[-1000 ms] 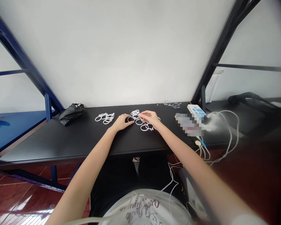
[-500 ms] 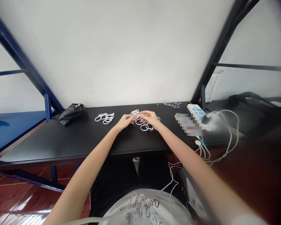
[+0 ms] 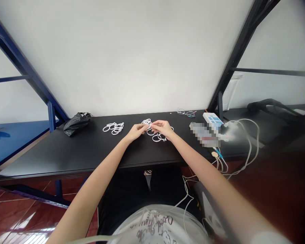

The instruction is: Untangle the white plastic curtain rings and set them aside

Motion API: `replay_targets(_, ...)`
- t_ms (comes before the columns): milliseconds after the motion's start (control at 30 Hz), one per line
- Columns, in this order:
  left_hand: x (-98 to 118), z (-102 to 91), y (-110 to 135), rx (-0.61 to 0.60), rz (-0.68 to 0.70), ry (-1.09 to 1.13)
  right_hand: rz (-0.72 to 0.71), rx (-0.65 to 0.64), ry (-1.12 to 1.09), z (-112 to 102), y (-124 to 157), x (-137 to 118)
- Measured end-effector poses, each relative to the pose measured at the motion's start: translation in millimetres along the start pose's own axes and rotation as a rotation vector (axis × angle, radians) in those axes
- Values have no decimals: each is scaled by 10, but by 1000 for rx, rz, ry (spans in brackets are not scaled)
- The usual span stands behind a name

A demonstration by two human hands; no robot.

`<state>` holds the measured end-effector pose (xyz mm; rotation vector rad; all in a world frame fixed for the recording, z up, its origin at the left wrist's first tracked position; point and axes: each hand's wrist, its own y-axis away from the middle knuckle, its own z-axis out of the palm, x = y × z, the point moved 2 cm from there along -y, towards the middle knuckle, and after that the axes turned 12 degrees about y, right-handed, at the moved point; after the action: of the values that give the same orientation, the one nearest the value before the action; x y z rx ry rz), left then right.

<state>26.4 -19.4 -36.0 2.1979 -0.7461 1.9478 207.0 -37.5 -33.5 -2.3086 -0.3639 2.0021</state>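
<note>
My left hand (image 3: pixel 136 132) and my right hand (image 3: pixel 163 128) meet above the black table, fingers closed in a pinch. Between their fingertips is a white ring (image 3: pixel 149 127), mostly hidden by the fingers. Behind them lies a small heap of white rings (image 3: pixel 146 121). More loose white rings (image 3: pixel 157 137) rest beneath and beside my right hand, partly covered by it. Apart from these, to the left of my left hand, sits another group of white plastic rings (image 3: pixel 114 128) with small knobs.
A crumpled black plastic bag (image 3: pixel 77 124) lies at the table's left. Eyeglasses (image 3: pixel 186 113) rest near the wall. On the right are a white-and-blue power strip (image 3: pixel 212 119), a blurred-out item (image 3: pixel 205 135) and white cables (image 3: pixel 249 149) hanging over the edge of the black table (image 3: pixel 91 149).
Both hands stay almost in place, with only slight finger movement around the small white ring. The ring groups on the table look the same.
</note>
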Motion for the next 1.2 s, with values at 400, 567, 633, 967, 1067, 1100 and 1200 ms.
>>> replay_targets(400, -39, -16, -27, 22, 48, -89, 31, -85, -28, 24, 17, -2)
replay_targets(567, 7, 18, 21, 46, 103, -180, 37, -124, -30, 52, 35, 3)
replay_targets(633, 44, 50, 58, 59, 142, -229, 30, -133, -26, 63, 42, 5)
replay_targets(967, 38, 95, 78, 105, 192, -338, -3, -184, -41, 57, 39, 26)
replay_targets(1067, 24, 86, 68, 88, 186, -350, -12, -184, -43, 50, 23, 46)
replay_targets(1100, 22, 85, 66, 84, 184, -353, -16, -184, -43, 49, 20, 49)
replay_targets(1200, 18, 84, 61, 77, 174, -358, -29, -185, -40, 48, 17, 53)
